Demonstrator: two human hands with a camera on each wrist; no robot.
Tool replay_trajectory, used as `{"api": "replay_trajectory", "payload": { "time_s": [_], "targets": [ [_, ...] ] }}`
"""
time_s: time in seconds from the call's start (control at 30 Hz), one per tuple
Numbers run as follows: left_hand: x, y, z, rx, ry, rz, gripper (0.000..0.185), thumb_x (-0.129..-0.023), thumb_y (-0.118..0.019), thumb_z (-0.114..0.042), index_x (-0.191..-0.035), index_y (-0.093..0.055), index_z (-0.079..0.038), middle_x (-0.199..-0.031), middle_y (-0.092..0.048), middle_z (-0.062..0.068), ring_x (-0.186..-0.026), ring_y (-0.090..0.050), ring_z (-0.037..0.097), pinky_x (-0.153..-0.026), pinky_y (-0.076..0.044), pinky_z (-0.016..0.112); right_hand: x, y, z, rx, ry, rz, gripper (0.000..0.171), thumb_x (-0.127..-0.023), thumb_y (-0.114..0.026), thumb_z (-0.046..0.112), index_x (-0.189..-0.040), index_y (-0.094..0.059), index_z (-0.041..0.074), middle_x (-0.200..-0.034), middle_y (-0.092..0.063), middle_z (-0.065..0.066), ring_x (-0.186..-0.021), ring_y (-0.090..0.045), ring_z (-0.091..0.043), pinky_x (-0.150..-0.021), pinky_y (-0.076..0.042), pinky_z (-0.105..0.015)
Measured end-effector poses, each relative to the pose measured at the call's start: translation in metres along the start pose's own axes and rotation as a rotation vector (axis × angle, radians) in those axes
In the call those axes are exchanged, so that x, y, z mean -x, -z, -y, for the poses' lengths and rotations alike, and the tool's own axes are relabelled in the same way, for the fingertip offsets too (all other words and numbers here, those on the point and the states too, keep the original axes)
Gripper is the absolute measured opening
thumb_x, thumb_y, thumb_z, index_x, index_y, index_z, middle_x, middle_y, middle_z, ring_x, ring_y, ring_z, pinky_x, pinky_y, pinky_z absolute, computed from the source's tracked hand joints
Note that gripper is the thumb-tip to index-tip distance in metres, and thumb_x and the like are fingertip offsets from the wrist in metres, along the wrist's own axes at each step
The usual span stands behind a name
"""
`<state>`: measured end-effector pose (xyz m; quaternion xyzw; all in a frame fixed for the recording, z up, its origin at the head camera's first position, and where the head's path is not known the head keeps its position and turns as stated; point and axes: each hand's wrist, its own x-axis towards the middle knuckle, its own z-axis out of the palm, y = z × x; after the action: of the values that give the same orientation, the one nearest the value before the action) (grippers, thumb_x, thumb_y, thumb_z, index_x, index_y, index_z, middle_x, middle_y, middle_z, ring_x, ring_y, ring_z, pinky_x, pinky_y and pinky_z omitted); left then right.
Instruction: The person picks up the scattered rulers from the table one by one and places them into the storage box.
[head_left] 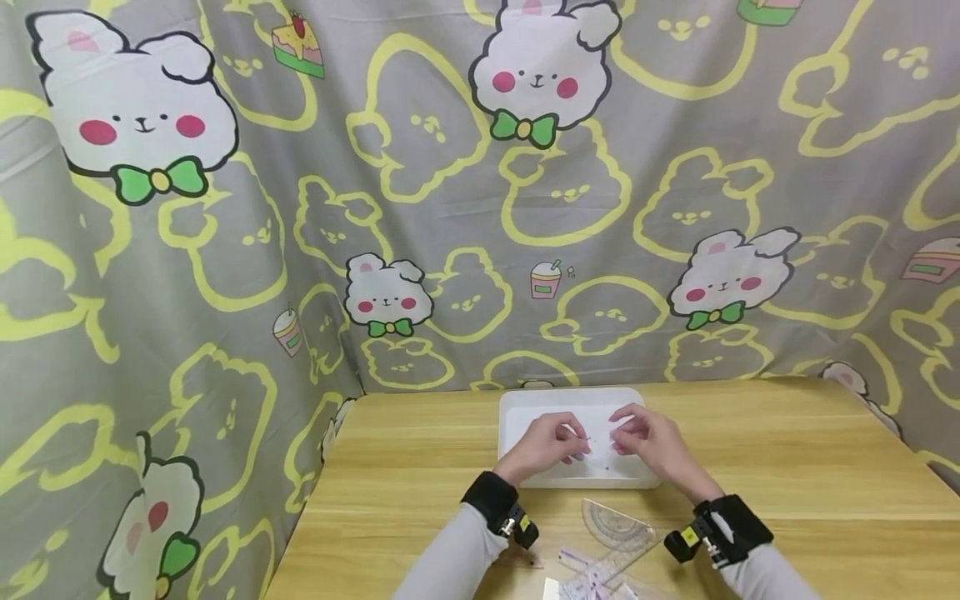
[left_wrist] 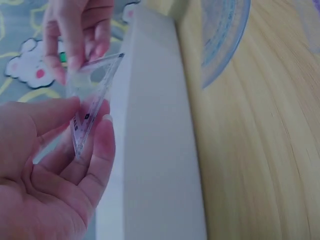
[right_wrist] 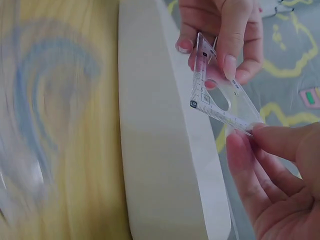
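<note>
Two forearms in light grey long sleeves, a broad black band round each wrist, a small black camera unit with a yellow marking and metal fittings clipped to each band, bare left hand (head_left: 543, 446), bare right hand (head_left: 648, 442), pale pink polished fingernails

Both hands (left_wrist: 55, 170) pinch a clear set square (left_wrist: 95, 100) beside the tray (left_wrist: 155, 150).

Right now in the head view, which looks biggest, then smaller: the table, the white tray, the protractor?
1. Table, by far the largest.
2. Tray, partly covered by the hands.
3. Protractor, smallest, though nearer the camera.
</note>
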<state>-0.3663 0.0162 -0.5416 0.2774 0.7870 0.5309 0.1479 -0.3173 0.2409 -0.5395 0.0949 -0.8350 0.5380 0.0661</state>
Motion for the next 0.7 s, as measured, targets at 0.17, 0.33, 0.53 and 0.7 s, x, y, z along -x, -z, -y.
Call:
{"api": "replay_trajectory", "payload": {
  "time_s": [0.17, 0.33, 0.53, 0.7],
  "targets": [
    [-0.018, -0.023, 0.000, -0.021, 0.051, -0.033, 0.008, -0.095, -0.075, -0.003, -0.090, -0.069, -0.004, -0.082, -0.076, 0.012, -0.067, -0.073, 0.017, -0.061, -0.059, 0.026, -0.005, 0.020, -0.011, 0.220, 0.069, -0.016, 0.016, -0.093, -0.075, 0.001, -0.108, -0.070, -0.002, -0.088, -0.075, -0.011, -0.076, -0.068, -0.019, -0.067, -0.054, -0.026],
    [-0.028, -0.044, 0.002, -0.232, 0.069, -0.069, 0.012, -0.091, -0.079, -0.009, -0.082, -0.071, -0.008, -0.068, -0.069, -0.006, -0.057, -0.060, 0.003, -0.054, -0.046, 0.017, -0.011, 0.028, -0.019, 0.395, 0.103, 0.026, 0.012, -0.091, -0.078, 0.003, -0.101, -0.072, 0.003, -0.082, -0.072, -0.002, -0.076, -0.061, -0.015, -0.068, -0.047, -0.030],
    [-0.035, -0.066, -0.003, -0.435, 0.076, -0.064, 0.017, -0.088, -0.083, -0.012, -0.076, -0.071, -0.010, -0.063, -0.059, -0.010, -0.057, -0.050, 0.003, -0.056, -0.039, 0.016, -0.015, 0.032, -0.028, 0.564, 0.161, 0.129, 0.012, -0.087, -0.081, 0.005, -0.096, -0.072, 0.004, -0.079, -0.068, -0.001, -0.073, -0.060, -0.016, -0.068, -0.050, -0.037],
    [-0.036, -0.072, -0.011, -0.583, 0.034, -0.074, 0.016, -0.084, -0.085, -0.018, -0.074, -0.075, -0.012, -0.060, -0.058, -0.013, -0.057, -0.048, 0.003, -0.057, -0.037, 0.014, -0.012, 0.034, -0.029, 0.661, 0.263, 0.110, 0.022, -0.081, -0.086, 0.008, -0.098, -0.074, 0.002, -0.084, -0.071, -0.008, -0.077, -0.062, -0.025, -0.073, -0.053, -0.046]
  ]
}}
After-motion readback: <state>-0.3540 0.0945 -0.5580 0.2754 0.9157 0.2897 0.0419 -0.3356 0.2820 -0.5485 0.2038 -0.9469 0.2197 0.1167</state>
